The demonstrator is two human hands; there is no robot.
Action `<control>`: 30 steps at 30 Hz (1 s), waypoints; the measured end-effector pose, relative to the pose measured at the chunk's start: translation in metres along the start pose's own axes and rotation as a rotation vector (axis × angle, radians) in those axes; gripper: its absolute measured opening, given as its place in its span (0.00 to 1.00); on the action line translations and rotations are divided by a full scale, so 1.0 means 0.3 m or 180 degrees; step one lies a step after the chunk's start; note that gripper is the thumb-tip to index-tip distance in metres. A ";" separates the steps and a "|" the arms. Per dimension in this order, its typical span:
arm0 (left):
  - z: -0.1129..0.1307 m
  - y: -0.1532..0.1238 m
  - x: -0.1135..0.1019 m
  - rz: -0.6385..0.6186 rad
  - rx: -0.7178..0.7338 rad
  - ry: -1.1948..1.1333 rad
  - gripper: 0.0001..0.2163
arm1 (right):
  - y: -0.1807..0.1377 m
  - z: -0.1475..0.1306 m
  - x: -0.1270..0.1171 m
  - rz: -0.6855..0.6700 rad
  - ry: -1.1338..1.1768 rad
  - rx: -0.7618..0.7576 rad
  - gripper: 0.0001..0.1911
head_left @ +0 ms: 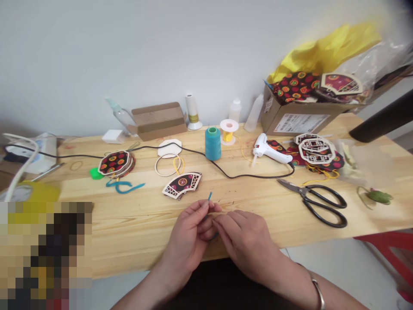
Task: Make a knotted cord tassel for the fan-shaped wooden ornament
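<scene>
Left hand (189, 234) pinches a blue cord (210, 196) between thumb and fingers, a short end poking up, near the table's (129, 232) front edge. Right hand (248, 237) is closed, fingertips bunched close by; cannot tell what they grip. Risk, my judgement: with so little cord end showing, a slack pinch could let it slip. Black cable (245, 176) trails from the glue gun (272, 151); a snag could drag it. Scissors (302, 193) lie rightward; a careless sweep could meet the point.

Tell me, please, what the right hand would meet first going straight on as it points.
The right hand would probably meet the left hand first, though depth is unclear.
</scene>
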State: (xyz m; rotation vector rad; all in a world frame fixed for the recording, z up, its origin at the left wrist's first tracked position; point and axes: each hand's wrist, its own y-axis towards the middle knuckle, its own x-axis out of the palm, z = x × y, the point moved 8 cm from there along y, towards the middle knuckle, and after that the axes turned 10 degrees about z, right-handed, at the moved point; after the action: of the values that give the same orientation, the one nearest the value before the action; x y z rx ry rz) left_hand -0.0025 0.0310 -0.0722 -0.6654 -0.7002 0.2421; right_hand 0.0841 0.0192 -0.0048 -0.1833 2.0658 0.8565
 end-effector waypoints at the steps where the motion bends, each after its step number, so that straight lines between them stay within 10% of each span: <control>1: 0.000 0.000 0.001 -0.0017 0.0004 -0.0008 0.05 | -0.002 0.000 0.001 -0.0019 0.0012 0.0002 0.08; 21: 0.010 -0.009 -0.003 -0.0020 0.0164 0.0141 0.05 | -0.017 0.004 -0.008 -0.0210 0.0139 0.0062 0.08; 27: 0.037 -0.025 0.013 -0.0018 0.0568 0.0521 0.06 | 0.020 0.125 -0.134 0.0771 0.0728 0.0942 0.09; 30: 0.039 -0.034 0.020 -0.0070 0.0803 0.0846 0.08 | 0.033 0.187 -0.097 0.0566 0.1734 0.1682 0.08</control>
State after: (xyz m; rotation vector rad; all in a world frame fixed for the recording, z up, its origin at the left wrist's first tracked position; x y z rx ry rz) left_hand -0.0058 0.0313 -0.0559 -0.4377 -0.4130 0.2127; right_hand 0.1352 0.0571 0.0009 0.0690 2.7769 0.3481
